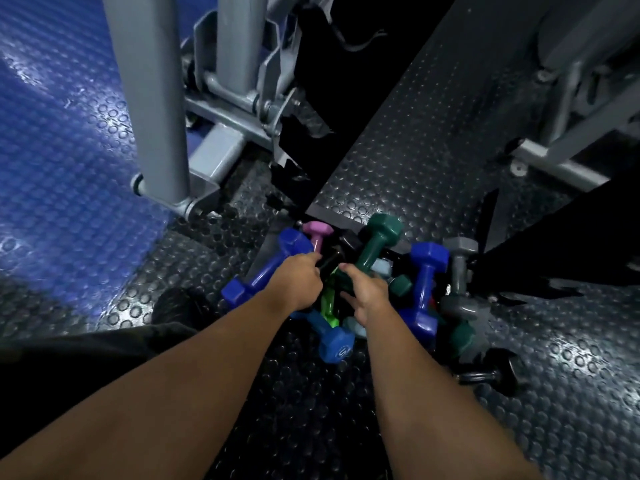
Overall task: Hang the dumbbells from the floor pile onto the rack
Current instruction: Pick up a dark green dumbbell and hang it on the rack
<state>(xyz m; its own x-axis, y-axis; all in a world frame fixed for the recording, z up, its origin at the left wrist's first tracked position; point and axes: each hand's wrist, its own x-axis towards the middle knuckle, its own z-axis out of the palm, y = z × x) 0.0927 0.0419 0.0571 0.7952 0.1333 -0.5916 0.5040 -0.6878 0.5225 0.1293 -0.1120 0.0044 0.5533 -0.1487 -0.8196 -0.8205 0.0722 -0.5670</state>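
Observation:
A pile of dumbbells lies on the black studded floor mat [398, 161] in front of me. It holds a pink dumbbell [317, 233], a dark green dumbbell [375, 237], blue dumbbells [258, 277] [426, 271], a grey dumbbell [460, 265], a lime green dumbbell [327, 303] and a black dumbbell [332, 259]. My left hand [298, 280] reaches into the pile's left side, its fingers curled round the black dumbbell just below the pink one. My right hand [367, 294] grips the lower end of the dark green dumbbell's handle. No dumbbell rack is recognisable in view.
Grey steel machine frames stand at the back left [162, 98] and back right [568, 98]. A blue studded floor [62, 133] spreads to the left. A lone black dumbbell [485, 374] lies right of the pile. My dark trouser leg [69, 358] is at lower left.

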